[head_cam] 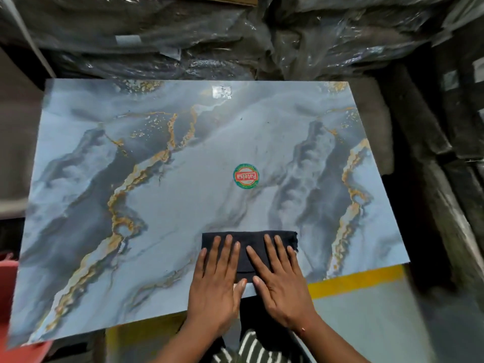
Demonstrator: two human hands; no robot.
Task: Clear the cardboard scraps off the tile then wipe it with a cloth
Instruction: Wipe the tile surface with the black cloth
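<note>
Blue-grey marble print with gold veins is covering the large glossy tile (162, 195), which is lying flat and filling most of the view. A round red and green sticker (246, 176) is sitting near its middle, well apart from the hands. A dark folded cloth (248, 241) is lying on the near edge of the tile, and both hands are pressing on it side by side. The left hand (216, 281) and the right hand (281, 281) are resting flat, with the fingers (228, 247) stretched out and spread, not clenched and not grasping anything. Only a few tiny dark specks are showing on the tile.

Bundles wrapped in dark crinkled plastic (209, 38) are stacked just behind the far edge of the tile and along the right side. A yellow stripe (356, 280) on the grey floor is showing below the near right corner. Something red (10, 289) is sticking out at the left, cut off by the frame, and I cannot tell what it is. What is carrying the tile is hidden under it. A striped garment (251, 347) is partly visible between the forearms.
</note>
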